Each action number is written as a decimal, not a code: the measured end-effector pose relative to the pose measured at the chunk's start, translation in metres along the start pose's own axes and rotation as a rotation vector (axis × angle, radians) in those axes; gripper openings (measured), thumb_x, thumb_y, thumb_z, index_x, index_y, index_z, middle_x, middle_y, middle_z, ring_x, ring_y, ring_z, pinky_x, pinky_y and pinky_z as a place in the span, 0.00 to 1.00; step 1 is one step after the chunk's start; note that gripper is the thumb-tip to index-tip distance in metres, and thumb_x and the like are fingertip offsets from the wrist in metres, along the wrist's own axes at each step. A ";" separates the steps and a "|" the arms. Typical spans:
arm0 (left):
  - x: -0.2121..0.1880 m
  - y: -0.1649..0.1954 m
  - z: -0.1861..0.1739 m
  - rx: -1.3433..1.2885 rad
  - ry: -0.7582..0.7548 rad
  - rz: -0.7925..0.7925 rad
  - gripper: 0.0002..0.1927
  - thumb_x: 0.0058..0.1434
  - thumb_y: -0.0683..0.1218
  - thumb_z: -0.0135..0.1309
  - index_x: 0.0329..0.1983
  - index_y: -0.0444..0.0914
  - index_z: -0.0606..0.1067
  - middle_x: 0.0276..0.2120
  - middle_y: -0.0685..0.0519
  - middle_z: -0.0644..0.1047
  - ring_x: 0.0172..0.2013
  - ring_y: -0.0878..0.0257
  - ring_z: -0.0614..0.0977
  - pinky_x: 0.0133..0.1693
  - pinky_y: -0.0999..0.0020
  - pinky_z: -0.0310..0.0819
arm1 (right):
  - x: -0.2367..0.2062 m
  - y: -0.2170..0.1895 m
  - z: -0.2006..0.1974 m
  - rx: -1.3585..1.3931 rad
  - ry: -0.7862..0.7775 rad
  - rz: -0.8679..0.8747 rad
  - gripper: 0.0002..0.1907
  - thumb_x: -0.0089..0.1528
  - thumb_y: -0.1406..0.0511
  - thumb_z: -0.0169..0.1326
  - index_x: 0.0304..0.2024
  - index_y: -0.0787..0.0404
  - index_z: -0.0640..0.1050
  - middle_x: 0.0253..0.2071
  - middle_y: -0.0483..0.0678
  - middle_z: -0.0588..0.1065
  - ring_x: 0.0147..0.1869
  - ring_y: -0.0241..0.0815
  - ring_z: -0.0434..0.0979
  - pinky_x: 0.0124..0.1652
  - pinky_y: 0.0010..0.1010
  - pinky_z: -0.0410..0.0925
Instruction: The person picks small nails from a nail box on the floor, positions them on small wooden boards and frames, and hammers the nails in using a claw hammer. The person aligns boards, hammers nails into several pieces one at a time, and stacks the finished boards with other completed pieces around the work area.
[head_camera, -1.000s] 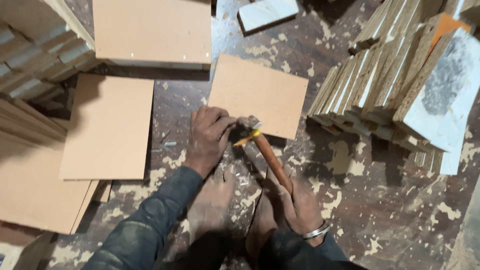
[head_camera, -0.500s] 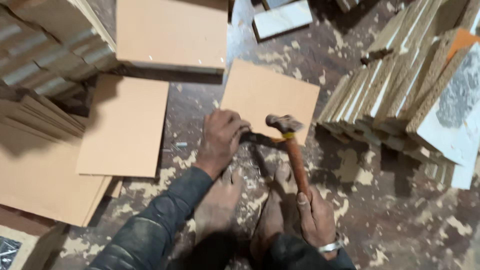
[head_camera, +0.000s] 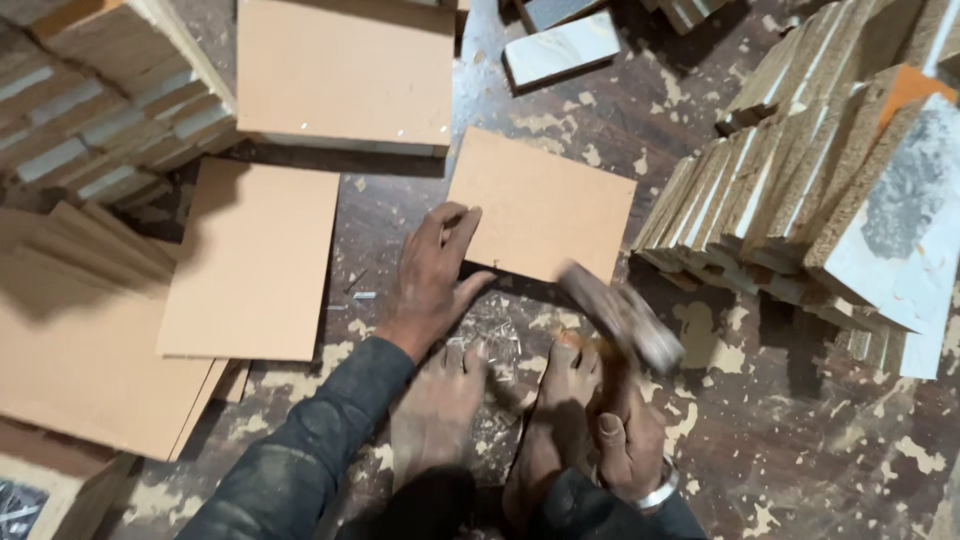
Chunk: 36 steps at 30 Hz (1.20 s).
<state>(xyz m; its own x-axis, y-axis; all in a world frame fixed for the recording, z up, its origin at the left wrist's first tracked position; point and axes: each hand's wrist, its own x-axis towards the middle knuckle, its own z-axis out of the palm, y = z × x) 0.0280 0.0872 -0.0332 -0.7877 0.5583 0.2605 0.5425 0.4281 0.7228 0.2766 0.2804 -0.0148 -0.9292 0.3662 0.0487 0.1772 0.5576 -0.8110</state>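
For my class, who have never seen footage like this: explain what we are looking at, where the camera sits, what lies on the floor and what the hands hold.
There is no machine here. The camera is worn on a person's head and looks down at their own two bare hands and bare feet. The left hand rests on the near edge of a tan square board lying on a worn, flaky floor. The right hand, with a metal bracelet at the wrist, grips a wooden-handled hammer, which is blurred by motion. Around them lie more flat boards, a stack of boards farther off, and at the right a row of thick panels leaning on edge. Small nails lie scattered near the left hand.
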 end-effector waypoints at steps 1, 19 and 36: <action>0.000 -0.001 0.000 -0.004 -0.002 -0.012 0.44 0.47 0.44 0.73 0.67 0.34 0.66 0.59 0.43 0.67 0.53 0.46 0.75 0.56 0.52 0.70 | 0.000 0.000 0.002 0.025 0.031 -0.089 0.28 0.68 0.51 0.40 0.54 0.67 0.73 0.20 0.45 0.74 0.19 0.37 0.73 0.22 0.32 0.66; 0.005 0.007 -0.013 0.000 -0.074 -0.031 0.42 0.47 0.41 0.71 0.67 0.35 0.67 0.59 0.44 0.67 0.51 0.46 0.75 0.54 0.53 0.71 | 0.017 -0.002 0.004 -0.297 -0.191 0.430 0.16 0.68 0.57 0.44 0.43 0.58 0.80 0.20 0.51 0.74 0.21 0.48 0.74 0.22 0.42 0.64; -0.016 0.003 -0.024 -0.073 -0.020 -0.095 0.47 0.50 0.48 0.72 0.72 0.39 0.62 0.59 0.39 0.69 0.57 0.42 0.72 0.60 0.50 0.68 | -0.031 0.062 -0.056 -0.868 0.033 0.310 0.28 0.65 0.47 0.50 0.52 0.63 0.76 0.37 0.56 0.79 0.32 0.47 0.81 0.27 0.36 0.74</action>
<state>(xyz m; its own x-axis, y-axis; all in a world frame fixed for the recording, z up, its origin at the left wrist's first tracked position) 0.0350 0.0624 -0.0195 -0.8281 0.5322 0.1761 0.4422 0.4270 0.7887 0.3349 0.3453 -0.0335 -0.7921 0.6063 -0.0705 0.6102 0.7892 -0.0689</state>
